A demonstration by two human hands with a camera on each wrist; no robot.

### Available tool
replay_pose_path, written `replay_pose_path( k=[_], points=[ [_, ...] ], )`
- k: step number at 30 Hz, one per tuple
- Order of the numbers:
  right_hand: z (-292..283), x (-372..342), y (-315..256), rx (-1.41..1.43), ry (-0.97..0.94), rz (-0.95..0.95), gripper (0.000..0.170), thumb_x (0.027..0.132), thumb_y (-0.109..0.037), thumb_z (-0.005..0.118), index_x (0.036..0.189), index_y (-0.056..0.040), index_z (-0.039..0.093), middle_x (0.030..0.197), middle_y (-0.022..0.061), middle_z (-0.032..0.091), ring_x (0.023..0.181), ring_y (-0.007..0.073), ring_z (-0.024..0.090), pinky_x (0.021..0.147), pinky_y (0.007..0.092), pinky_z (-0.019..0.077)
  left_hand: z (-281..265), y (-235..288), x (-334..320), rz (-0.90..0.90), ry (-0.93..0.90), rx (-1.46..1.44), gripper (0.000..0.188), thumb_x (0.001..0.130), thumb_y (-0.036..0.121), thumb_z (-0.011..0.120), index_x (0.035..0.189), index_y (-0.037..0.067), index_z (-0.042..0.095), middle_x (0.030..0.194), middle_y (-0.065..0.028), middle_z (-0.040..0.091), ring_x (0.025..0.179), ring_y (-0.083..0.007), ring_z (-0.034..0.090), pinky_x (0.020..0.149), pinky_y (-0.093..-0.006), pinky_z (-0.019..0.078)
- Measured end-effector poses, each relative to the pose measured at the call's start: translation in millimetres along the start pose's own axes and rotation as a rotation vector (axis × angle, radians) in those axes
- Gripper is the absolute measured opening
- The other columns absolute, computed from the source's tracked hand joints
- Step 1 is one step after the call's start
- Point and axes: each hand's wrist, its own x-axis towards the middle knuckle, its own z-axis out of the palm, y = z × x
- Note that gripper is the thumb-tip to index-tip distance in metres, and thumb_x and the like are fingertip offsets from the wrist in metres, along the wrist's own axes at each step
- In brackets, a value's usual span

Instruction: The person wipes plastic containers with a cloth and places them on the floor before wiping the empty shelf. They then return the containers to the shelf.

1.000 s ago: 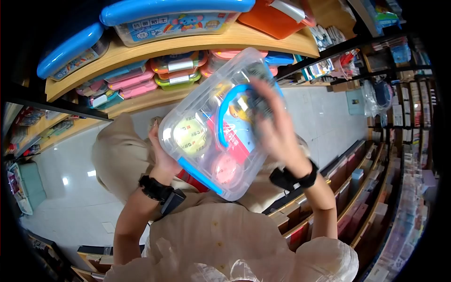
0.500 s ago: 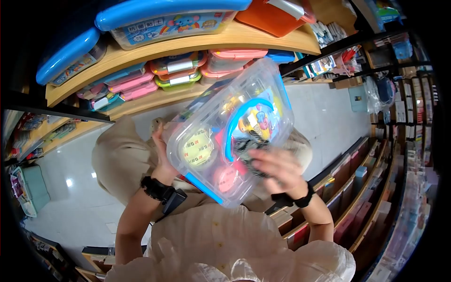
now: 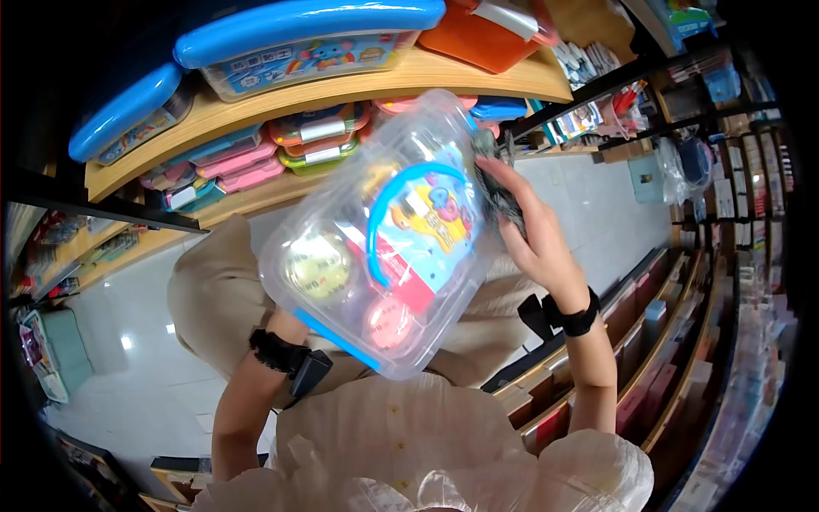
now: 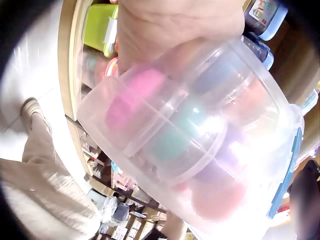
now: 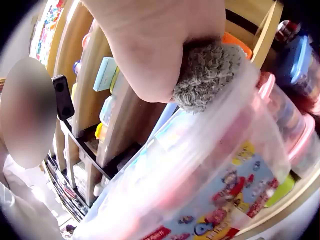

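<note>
A clear plastic box [image 3: 408,365] with a blue handle [image 3: 373,224] and blue side clips is tilted over the person's lap. Through its lid show a colourful printed card [image 3: 444,226], a pale yellow tub [image 3: 314,275] and a pink tub [image 3: 389,322]. My left hand [image 3: 291,325] holds the box from beneath its left side, its fingers hidden behind it in the head view. In the left wrist view, coloured lumps show through the box wall. My right hand [image 3: 546,243] grips a grey fluffy cloth [image 5: 210,75] against the box's right edge.
Ahead, a wooden shelf [image 3: 478,81] carries big blue-lidded boxes [image 3: 299,64] and an orange one [image 3: 478,38]. Stacked pink and green boxes [image 3: 320,154] fill the level below. Wooden racks [image 3: 648,358] stand close on the right. Pale floor tiles [image 3: 128,299] show at left.
The cloth in my right hand has gone from the upper right of the lid, down across it, then out to the right edge. The box has shifted left and covers my left fingers.
</note>
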Motion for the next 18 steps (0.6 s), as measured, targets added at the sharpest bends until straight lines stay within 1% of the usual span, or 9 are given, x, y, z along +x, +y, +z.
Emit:
replay_pose_path(
  k=[5,6,9,10,12,13,16,17,18],
  points=[
    [5.3,-28.9,-0.9,0.007,0.073,0.053,0.049,0.069,0.004,0.041,0.118,0.0007,0.044,0.111,0.0175,0.055,0.104,0.0317,0.054,0.091,0.0347,0.0402,16.7,17.2,-6.4,-0.020,0.038,-0.026,0.044,0.089,0.036,0.040,0.121,0.006,0.042,0.116,-0.0117,0.049,0.105,-0.0221,0.050,0.088,-0.0351,0.0442],
    [9.9,-30.7,-4.3,0.034,0.149,0.068,0.043,0.067,0.004,0.040,0.108,0.0018,0.051,0.094,0.0148,0.060,0.089,0.0246,0.059,0.083,0.0316,0.0441,24.5,21.2,-8.2,-0.025,0.044,-0.036,0.046,0.088,0.038,0.041,0.120,0.006,0.043,0.115,-0.0121,0.050,0.104,-0.0226,0.051,0.087,-0.0355,0.0447],
    [-6.8,-38.6,8.9,0.192,0.048,0.211,0.039,0.064,0.005,0.038,0.099,0.0027,0.056,0.081,0.0105,0.058,0.076,0.0162,0.056,0.073,0.0274,0.0448,42.2,27.2,-12.8,-0.040,0.062,-0.071,0.052,0.085,0.045,0.044,0.118,0.005,0.046,0.111,-0.0131,0.053,0.100,-0.0239,0.053,0.084,-0.0368,0.0462],
    [-7.3,-38.2,20.4,0.263,0.200,0.242,0.038,0.061,0.004,0.036,0.092,0.0032,0.057,0.073,0.0066,0.054,0.070,0.0111,0.051,0.067,0.0246,0.0424,43.6,27.7,-13.2,-0.057,0.080,-0.102,0.054,0.084,0.047,0.045,0.117,0.005,0.047,0.109,-0.0134,0.054,0.099,-0.0244,0.054,0.083,-0.0372,0.0466],
    [-18.1,-30.6,33.4,0.345,0.274,0.330,0.030,0.071,-0.003,0.042,0.096,0.0023,0.057,0.078,0.0051,0.054,0.074,0.0115,0.050,0.073,0.0242,0.0398,28.7,27.1,-18.2,-0.131,0.169,-0.259,0.073,0.079,0.064,0.035,0.124,0.007,0.042,0.116,-0.0132,0.051,0.102,-0.0249,0.053,0.085,-0.0366,0.0450],
    [-21.8,-26.8,39.3,0.322,0.270,0.374,0.027,0.076,-0.007,0.046,0.098,0.0023,0.057,0.081,0.0052,0.055,0.078,0.0117,0.050,0.077,0.0240,0.0388,29.6,27.1,-20.4,-0.112,0.178,-0.257,0.073,0.079,0.064,0.035,0.124,0.007,0.042,0.116,-0.0132,0.051,0.102,-0.0249,0.053,0.085,-0.0366,0.0450],
    [-16.3,-25.2,50.3,0.247,-0.096,0.358,0.032,0.087,-0.024,0.050,0.105,0.0024,0.055,0.092,0.0051,0.057,0.091,0.0124,0.048,0.083,0.0249,0.0371,23.2,22.7,-20.0,0.038,0.586,0.374,0.073,0.079,0.063,0.036,0.125,0.007,0.041,0.119,-0.0135,0.051,0.102,-0.0256,0.053,0.086,-0.0380,0.0438],
    [-8.6,-27.1,52.1,0.296,-0.131,0.316,0.031,0.087,-0.023,0.049,0.105,0.0016,0.056,0.092,0.0039,0.057,0.089,0.0114,0.049,0.083,0.0247,0.0370,19.8,26.4,-22.4,0.058,0.600,0.376,0.073,0.079,0.063,0.036,0.125,0.007,0.041,0.119,-0.0135,0.051,0.102,-0.0256,0.053,0.086,-0.0380,0.0438],
    [-4.2,-31.3,57.3,0.453,-0.120,0.446,0.031,0.085,-0.023,0.053,0.104,0.0015,0.057,0.092,0.0032,0.058,0.088,0.0105,0.049,0.082,0.0243,0.0376,22.8,32.1,-22.0,-0.061,0.334,0.044,0.069,0.081,0.060,0.036,0.124,0.007,0.043,0.118,-0.0138,0.051,0.102,-0.0254,0.053,0.086,-0.0380,0.0438]
  ],
)
